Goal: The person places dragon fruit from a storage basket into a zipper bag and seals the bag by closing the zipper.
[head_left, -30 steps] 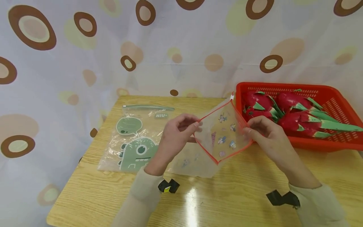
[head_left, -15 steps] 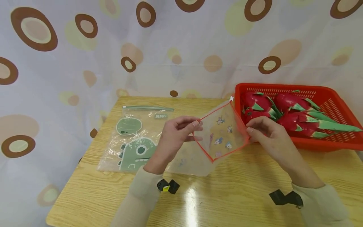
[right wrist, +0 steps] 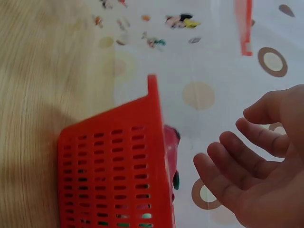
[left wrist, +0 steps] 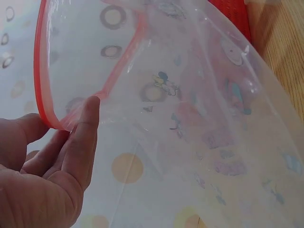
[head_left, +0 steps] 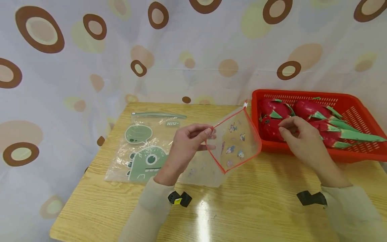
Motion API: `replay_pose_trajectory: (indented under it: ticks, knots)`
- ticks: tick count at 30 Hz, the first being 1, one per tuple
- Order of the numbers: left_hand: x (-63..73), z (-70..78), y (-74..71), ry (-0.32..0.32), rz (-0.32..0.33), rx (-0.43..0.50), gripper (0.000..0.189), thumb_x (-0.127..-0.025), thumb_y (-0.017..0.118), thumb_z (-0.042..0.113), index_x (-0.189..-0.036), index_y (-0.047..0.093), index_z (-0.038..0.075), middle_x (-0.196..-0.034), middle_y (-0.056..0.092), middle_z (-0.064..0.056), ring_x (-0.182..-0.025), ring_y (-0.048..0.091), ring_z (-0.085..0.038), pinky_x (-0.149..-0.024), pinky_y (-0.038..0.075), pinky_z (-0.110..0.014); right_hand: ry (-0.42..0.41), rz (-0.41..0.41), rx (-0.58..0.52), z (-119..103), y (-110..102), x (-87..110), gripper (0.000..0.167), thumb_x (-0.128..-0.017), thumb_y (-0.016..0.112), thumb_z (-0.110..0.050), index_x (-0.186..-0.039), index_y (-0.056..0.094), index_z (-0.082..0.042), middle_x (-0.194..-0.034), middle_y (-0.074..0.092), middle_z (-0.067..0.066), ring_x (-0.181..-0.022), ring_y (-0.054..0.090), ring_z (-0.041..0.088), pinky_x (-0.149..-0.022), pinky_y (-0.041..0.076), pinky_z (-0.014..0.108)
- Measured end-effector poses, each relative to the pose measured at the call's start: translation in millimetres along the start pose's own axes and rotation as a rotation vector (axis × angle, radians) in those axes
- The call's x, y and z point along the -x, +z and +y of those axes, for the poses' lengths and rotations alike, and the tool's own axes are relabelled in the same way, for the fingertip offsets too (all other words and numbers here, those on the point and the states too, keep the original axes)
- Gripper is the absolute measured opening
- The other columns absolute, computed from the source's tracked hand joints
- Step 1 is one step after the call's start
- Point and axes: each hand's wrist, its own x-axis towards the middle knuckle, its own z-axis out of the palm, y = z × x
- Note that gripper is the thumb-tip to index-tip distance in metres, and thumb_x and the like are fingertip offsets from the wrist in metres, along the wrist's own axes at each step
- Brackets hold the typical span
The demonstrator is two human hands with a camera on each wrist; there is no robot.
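Left of the red basket (head_left: 347, 155), as the head view shows, your left hand (head_left: 187, 144) pinches a clear red-edged bag (head_left: 234, 144) at one side of its mouth. The mouth gapes, and its white slider (head_left: 245, 105) sits just beside the basket's left wall. Your right hand (head_left: 305, 144) shows across the basket's front rim, near its left end, with bent fingers, thumb and forefinger only narrowly parted, holding nothing. Inside the basket lie several dragon fruits (head_left: 329, 129), red with green leaves. Farther left of the basket, a second bag with a green dinosaur print (head_left: 138, 134) lies flat on the wooden table (head_left: 257, 201); behind the basket hangs a spotted cloth (head_left: 208, 37).

From your left wrist, thumb and fingers grip the red edge at a corner of the mouth, and a bit of the basket shows past the bag.

From your right wrist, your fingers curve loosely, spread and holding nothing, apart from the basket's slotted side; the bag's printed film shows beyond the basket.
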Motion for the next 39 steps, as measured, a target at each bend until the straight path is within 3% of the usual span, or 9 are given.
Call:
replay_pose_trajectory:
  ticks: [2,6,8,11,20,27,33,39]
  knots:
    - [0.2,-0.4,0.7,-0.004,0.001,0.001,0.024,-0.096,0.066,0.015,-0.116,0.069,0.002,-0.114,0.071,-0.017,-0.096,0.072,-0.019,-0.078,0.062,-0.041,-0.009,0.006,0.05,5,1,-5.1,0.027,-0.1,0.057,-0.023,-0.118,0.058,-0.003,-0.112,0.059,0.013,-0.089,0.053,0.013,-0.068,0.045,0.013]
    - [0.8,-1.5,2.2,-0.002,-0.001,0.011,0.024,-0.096,0.066,0.014,-0.116,0.069,0.002,-0.114,0.071,-0.018,-0.095,0.072,-0.019,-0.078,0.062,-0.041,-0.029,-0.04,0.122,15,6,-17.9,0.03,-0.098,0.059,-0.017,-0.12,0.056,0.003,-0.119,0.053,0.023,-0.101,0.051,0.035,-0.083,0.053,0.043]
    - [0.9,-2.2,2.7,0.002,-0.005,0.017,0.024,-0.096,0.066,0.015,-0.116,0.068,0.001,-0.115,0.071,-0.018,-0.096,0.072,-0.019,-0.078,0.062,-0.041,-0.038,-0.072,0.159,20,9,-24.5,0.035,-0.096,0.061,-0.014,-0.123,0.054,0.007,-0.122,0.05,0.029,-0.108,0.046,0.043,-0.088,0.047,0.061]
    - [1.3,-3.2,2.5,0.001,-0.01,0.02,0.024,-0.096,0.066,0.015,-0.116,0.068,0.001,-0.115,0.071,-0.018,-0.096,0.072,-0.018,-0.078,0.062,-0.041,-0.028,-0.118,0.225,28,12,-31.3,0.043,-0.093,0.064,-0.015,-0.126,0.051,0.01,-0.126,0.044,0.035,-0.115,0.039,0.051,-0.094,0.04,0.07]
    - [1.4,-3.4,1.5,0.015,-0.012,0.013,0.023,-0.096,0.065,0.014,-0.115,0.068,0.002,-0.113,0.071,-0.017,-0.096,0.071,-0.018,-0.078,0.062,-0.041,0.041,-0.291,0.364,39,12,-48.3,0.075,-0.088,0.072,-0.027,-0.141,0.035,0.011,-0.138,0.028,0.045,-0.125,0.027,0.061,-0.1,0.031,0.077]
    - [1.5,-4.3,1.5,0.01,-0.014,0.019,0.022,-0.096,0.065,0.013,-0.115,0.069,0.002,-0.113,0.071,-0.016,-0.095,0.07,-0.018,-0.078,0.062,-0.042,0.018,-0.406,0.453,40,11,-64.6,0.089,-0.083,0.076,-0.041,-0.146,0.032,0.004,-0.138,0.034,0.042,-0.123,0.034,0.062,-0.1,0.034,0.078]
    - [2.0,-5.2,0.6,0.012,-0.011,0.019,0.022,-0.096,0.065,0.013,-0.115,0.068,0.002,-0.113,0.071,-0.017,-0.095,0.071,-0.018,-0.078,0.062,-0.041,0.022,-0.433,0.437,44,13,-69.3,0.091,-0.083,0.076,-0.043,-0.147,0.03,0.002,-0.138,0.034,0.041,-0.122,0.036,0.062,-0.101,0.031,0.079]
    - [1.3,-5.6,0.6,0.005,-0.012,0.02,0.021,-0.097,0.064,0.013,-0.115,0.069,0.003,-0.113,0.07,-0.017,-0.097,0.07,-0.018,-0.08,0.062,-0.041,0.035,-0.376,0.395,49,16,-65.8,0.091,-0.083,0.075,-0.048,-0.149,0.033,0.0,-0.139,0.035,0.038,-0.123,0.037,0.056,-0.098,0.039,0.075]
